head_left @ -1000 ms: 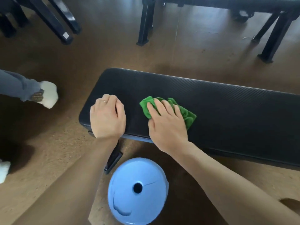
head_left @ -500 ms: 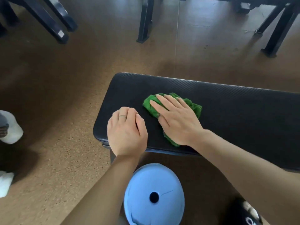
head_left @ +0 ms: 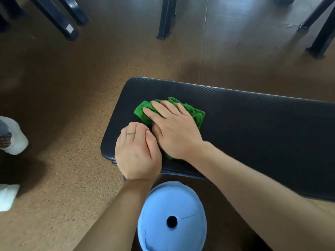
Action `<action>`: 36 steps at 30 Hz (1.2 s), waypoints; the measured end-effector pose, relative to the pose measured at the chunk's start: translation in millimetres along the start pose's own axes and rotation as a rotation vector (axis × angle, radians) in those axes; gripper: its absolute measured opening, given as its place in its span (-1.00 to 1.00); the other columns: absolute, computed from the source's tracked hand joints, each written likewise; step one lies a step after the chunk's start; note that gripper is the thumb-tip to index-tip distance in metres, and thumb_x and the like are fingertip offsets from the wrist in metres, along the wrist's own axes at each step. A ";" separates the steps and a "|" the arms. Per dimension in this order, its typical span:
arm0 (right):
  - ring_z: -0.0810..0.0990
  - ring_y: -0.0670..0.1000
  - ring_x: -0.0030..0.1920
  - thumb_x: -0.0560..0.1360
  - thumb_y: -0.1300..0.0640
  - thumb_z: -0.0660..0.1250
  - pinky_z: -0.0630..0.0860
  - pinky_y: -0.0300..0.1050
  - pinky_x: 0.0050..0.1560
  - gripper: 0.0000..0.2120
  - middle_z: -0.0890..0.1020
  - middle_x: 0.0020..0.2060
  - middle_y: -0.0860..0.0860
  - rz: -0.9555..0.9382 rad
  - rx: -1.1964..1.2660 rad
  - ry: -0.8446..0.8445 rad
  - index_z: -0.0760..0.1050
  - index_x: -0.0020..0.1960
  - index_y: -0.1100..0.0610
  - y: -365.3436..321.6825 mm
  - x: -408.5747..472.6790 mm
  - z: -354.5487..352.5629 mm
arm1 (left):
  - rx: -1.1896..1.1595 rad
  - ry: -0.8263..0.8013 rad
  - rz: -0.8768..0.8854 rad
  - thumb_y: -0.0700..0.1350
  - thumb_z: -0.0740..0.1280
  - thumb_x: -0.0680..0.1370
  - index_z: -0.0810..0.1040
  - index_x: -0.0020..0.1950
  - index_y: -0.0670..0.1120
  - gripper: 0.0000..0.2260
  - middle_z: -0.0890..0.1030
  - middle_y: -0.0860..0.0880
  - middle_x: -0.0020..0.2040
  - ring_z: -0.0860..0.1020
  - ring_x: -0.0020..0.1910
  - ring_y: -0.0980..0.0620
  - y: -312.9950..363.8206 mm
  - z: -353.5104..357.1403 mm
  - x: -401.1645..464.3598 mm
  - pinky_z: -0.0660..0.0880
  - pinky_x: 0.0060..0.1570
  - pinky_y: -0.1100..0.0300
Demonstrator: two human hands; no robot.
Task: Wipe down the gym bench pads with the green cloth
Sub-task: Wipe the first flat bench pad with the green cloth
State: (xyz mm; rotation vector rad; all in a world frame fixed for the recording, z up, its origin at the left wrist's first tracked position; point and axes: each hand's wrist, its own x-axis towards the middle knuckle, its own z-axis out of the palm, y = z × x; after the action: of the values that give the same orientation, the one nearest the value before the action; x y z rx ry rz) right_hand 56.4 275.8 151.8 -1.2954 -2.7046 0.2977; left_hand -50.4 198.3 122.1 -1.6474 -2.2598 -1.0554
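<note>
The right hand (head_left: pixel 174 131) is pressing straight, slightly spread fingers flat on the green cloth (head_left: pixel 195 113) (soft, light, likely to bunch, so best held under the palm) near the bench pad (head_left: pixel 262 127) end, while the left hand (head_left: pixel 137 153) is resting curled, holding nothing.

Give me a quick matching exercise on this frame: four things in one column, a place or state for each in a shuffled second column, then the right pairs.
Column A
1. green cloth
2. left hand
3. right hand
4. blue round lid

Column B
a. fingers curled, resting on the near edge of the bench pad
b. on the floor below the bench, dark hole in its middle
c. bunched on the pad, under a palm
d. flat, fingers straight, pressing down

Pairs: 1-c, 2-a, 3-d, 4-b
</note>
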 end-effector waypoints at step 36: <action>0.13 0.12 0.63 0.66 -0.06 -0.01 -0.04 0.16 0.63 -0.46 0.22 0.64 0.01 0.657 -0.056 0.136 0.21 0.64 -0.11 68.8 -83.6 -20.5 | -0.014 -0.015 -0.087 -0.11 0.06 0.63 0.51 -0.10 -0.17 -0.72 0.56 -0.11 -0.06 0.50 -0.07 -0.14 4.5 -3.4 -2.9 0.26 -0.21 0.07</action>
State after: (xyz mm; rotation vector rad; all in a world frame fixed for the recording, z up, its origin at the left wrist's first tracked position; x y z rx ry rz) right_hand 164.6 255.2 153.4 -2.1037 -2.1142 0.1808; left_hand -46.2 194.7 125.2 -1.5805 -2.3581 -1.0834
